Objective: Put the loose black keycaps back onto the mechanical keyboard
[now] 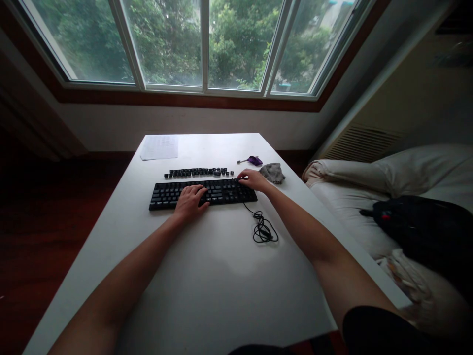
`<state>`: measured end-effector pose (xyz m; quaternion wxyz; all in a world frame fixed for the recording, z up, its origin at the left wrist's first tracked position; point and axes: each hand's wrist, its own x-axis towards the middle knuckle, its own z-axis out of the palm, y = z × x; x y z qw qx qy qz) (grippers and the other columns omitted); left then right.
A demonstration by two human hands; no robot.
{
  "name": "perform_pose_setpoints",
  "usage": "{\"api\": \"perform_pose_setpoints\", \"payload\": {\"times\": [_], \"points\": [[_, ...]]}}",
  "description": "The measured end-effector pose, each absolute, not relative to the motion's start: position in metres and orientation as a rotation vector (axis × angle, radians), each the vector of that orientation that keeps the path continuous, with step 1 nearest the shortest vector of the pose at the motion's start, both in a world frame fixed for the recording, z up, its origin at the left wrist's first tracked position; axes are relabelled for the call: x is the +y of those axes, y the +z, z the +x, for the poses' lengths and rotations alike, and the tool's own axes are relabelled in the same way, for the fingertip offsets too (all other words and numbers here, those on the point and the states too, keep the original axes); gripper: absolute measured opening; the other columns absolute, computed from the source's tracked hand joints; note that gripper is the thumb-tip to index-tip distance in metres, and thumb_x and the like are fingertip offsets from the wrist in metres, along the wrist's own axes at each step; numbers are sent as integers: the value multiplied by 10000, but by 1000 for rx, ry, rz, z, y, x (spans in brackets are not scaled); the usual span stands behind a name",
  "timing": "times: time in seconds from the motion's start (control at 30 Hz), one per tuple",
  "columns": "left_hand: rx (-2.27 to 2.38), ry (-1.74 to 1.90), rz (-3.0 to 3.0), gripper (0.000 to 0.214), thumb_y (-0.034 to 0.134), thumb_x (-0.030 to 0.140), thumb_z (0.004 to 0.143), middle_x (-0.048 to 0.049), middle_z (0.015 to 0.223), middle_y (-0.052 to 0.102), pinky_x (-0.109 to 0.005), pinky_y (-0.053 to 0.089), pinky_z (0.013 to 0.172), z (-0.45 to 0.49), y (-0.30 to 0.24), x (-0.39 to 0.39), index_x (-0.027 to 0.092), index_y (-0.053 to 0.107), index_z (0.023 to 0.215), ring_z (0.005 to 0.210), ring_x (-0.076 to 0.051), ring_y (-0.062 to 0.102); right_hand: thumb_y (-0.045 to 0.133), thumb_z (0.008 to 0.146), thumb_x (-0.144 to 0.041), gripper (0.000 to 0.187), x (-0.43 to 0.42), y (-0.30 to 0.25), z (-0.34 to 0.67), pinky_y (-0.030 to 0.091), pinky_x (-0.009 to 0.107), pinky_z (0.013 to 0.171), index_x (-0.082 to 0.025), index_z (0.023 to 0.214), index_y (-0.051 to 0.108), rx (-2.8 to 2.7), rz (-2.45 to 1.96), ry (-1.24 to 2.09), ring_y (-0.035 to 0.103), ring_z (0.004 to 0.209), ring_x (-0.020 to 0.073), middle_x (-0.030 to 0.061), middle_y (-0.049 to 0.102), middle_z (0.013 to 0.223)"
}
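A black keyboard (164, 196) lies across the white table. My left hand (190, 199) rests on its middle, palm down, fingers stretched over the keys. At the keyboard's far right part, my right hand (253, 180) has its thumb and fingers drawn together; something small and dark is at the fingertips, too small to make out. Behind the keyboard, loose black keycaps (195, 172) stand in rows. A grey cloth (272, 173) is bunched just beyond my right hand. The keyboard's black cable (264, 230) lies coiled on the near right side.
A purple-handled tool (254, 160) with a thin shaft lies behind the cloth. Sheets of paper (160, 148) are at the table's (214, 276) far left corner. To the right, a dark bag (421, 222) sits on a pale couch (343, 197). A window is ahead.
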<state>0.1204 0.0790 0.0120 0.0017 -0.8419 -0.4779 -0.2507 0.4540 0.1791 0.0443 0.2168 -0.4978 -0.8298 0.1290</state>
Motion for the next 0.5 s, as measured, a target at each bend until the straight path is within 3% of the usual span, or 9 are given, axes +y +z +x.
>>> {"api": "perform_pose_setpoints", "payload": {"times": [0.5], "points": [[-1497,-762,-2623,503,637,437,894,-96,1400,562,-516,339,1159,120,11,79,254,581,1359,1285,-326,491,679,852,-203,191,166,53,440,469,332,925,-208,1029,750,-2524,-1452,95,617,1078,246,89,689,1133]]}}
